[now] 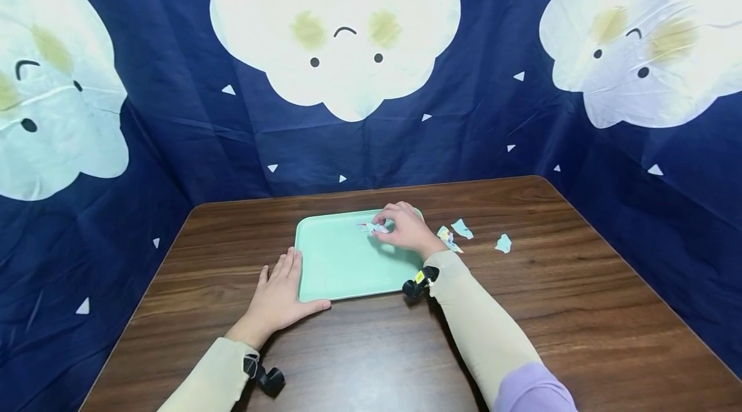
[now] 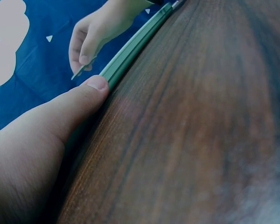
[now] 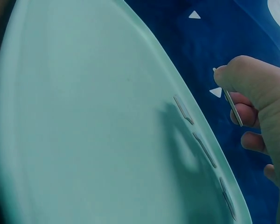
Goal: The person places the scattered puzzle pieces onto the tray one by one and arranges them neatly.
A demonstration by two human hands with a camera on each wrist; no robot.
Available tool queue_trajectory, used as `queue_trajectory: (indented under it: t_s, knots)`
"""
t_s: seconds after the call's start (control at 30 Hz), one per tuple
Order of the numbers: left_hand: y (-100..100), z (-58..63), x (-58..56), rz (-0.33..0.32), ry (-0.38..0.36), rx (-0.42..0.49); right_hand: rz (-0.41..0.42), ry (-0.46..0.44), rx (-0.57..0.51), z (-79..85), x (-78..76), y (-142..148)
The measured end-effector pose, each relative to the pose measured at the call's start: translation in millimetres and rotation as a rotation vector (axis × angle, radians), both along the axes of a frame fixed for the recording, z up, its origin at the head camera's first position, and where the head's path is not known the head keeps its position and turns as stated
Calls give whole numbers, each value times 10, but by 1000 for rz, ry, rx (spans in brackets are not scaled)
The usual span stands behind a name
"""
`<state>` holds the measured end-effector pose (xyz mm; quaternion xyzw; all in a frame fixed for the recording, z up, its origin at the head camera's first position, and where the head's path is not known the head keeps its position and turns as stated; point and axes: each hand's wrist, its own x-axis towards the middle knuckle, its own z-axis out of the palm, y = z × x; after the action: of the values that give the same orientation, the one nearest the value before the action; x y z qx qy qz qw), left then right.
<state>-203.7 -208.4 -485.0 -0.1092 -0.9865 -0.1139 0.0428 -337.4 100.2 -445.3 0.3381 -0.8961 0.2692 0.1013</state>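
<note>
A pale green tray (image 1: 336, 264) lies on the table. My left hand (image 1: 278, 299) rests at its near left corner, fingers straight along the left side and thumb on the front edge. Above the tray's far part, my right hand (image 1: 406, 228) pinches a thin flat piece with an irregular outline (image 3: 235, 109) between thumb and fingers. In the right wrist view this piece is seen edge-on, raised off the tray. Several similar flat pieces (image 3: 205, 150) lie in a row along the tray's rim there; the right hand hides part of them in the head view.
Right of the tray, on the brown wooden table (image 1: 371, 347), lie a multicoloured piece (image 1: 449, 238) and two light blue pieces, one near it (image 1: 462, 228) and one farther right (image 1: 503, 243). A dark blue cloth (image 1: 371, 148) with clouds hangs behind the table.
</note>
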Motion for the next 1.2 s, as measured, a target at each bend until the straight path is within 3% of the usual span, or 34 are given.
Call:
queue_trajectory:
  t_s: [0.83,1.2]
  knots:
    - [8,-1,-15,-5,-1,-3,-13,-10,83,-54,-110,-425]
    - [-2,-36,-34,-4,-23,1,-34,-64,91,-93,-136,-529]
